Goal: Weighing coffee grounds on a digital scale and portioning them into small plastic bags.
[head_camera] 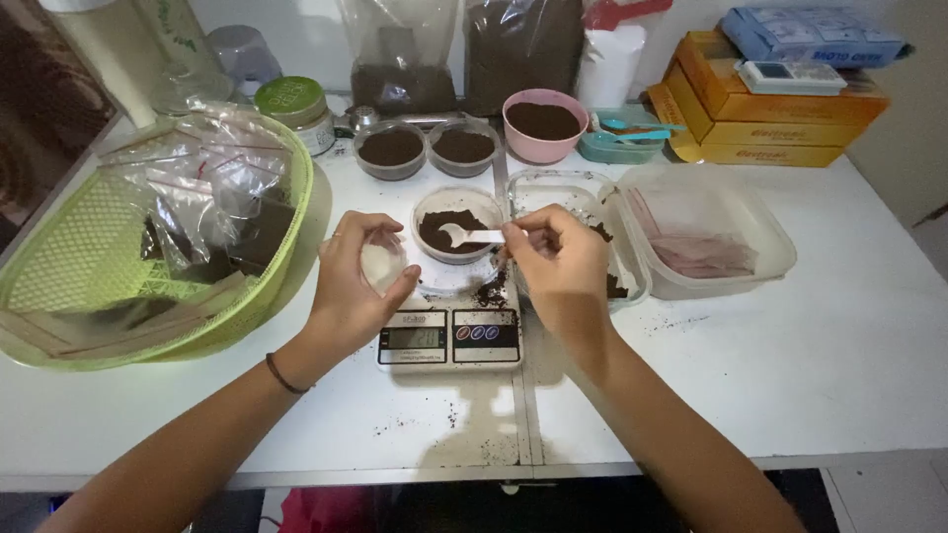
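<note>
We see a white tabletop (790, 375) dusted with dark powder, a digital scale (449, 336) at its middle. Left of the scale sits a green basket (89, 266) of plastic bags. Just left of the scale, our left hand (351, 286) curls its fingers around a small clear cup (380, 262). Above the scale, our right hand (558, 262) pinches a white spoon (469, 235) over a powder-filled bowl (456, 225). Right of the scale stand clear tubs (711, 232).

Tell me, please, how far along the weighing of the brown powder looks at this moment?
Done: filled bags lie in the green basket. In hand: the right hand holds a white spoon over the bowl on the scale; the left hand holds a small cup. Left: powder fills the pink bowl.
</note>
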